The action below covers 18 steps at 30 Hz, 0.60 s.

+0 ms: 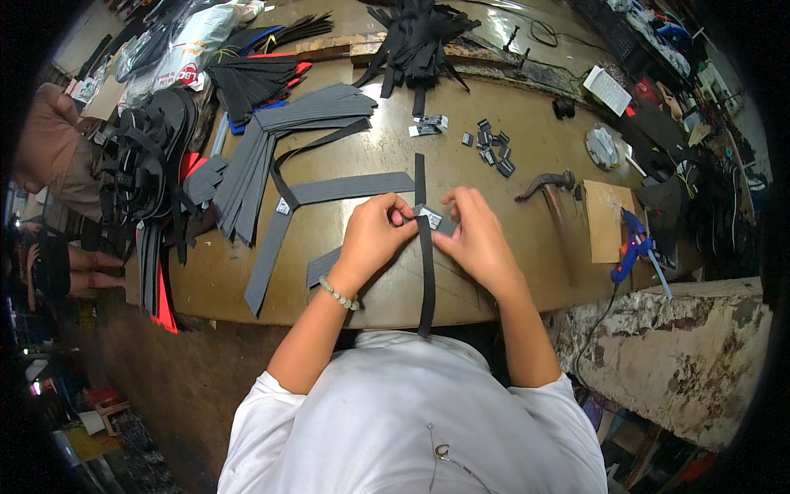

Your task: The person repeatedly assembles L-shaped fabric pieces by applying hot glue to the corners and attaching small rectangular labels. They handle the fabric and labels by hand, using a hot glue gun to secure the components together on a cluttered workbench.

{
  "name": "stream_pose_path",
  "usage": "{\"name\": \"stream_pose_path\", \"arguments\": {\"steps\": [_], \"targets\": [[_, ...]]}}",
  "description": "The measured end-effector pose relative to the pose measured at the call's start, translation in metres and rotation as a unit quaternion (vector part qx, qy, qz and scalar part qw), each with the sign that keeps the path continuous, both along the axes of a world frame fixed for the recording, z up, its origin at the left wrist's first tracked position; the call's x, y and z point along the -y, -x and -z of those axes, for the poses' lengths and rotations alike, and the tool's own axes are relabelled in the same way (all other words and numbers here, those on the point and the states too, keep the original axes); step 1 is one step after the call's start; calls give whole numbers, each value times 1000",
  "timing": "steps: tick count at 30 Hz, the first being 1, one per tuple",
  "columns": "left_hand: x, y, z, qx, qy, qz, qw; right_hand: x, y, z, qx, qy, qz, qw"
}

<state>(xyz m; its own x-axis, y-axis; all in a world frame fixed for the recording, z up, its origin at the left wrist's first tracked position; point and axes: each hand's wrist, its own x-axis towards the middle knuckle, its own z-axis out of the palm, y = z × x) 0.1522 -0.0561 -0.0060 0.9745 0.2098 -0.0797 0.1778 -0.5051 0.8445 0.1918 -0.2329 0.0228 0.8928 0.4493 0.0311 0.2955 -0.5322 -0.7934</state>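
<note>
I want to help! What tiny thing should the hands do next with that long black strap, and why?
Probably press the small white label flat onto the long black strap. Both the left hand and right hand pinch there, where the strap crosses a grey strip.

— What is your bench (494,177) like?
— You have a worn brown worktop. Grey straps (271,148) fan out at your left, black straps (415,37) pile at the far edge, small clips (492,146) lie mid-right, with a hammer (550,185) and blue glue gun (632,239) at right.
</note>
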Motion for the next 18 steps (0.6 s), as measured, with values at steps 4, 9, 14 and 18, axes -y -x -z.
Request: {"name": "stream_pose_path", "arguments": {"steps": [4,9,14,18], "targets": [[1,1,-3,13,-11,6,1000,-5,-17,3,73,-102,-160,979],[5,5,-7,46,-51,22,997,-18,-63,39,-3,-97,-98,990],[5,9,-8,78,-88,49,992,-23,-81,45,-16,-25,-97,995],[5,13,-4,117,-155,77,978,-40,-96,21,-94,-7,-40,995]]}}
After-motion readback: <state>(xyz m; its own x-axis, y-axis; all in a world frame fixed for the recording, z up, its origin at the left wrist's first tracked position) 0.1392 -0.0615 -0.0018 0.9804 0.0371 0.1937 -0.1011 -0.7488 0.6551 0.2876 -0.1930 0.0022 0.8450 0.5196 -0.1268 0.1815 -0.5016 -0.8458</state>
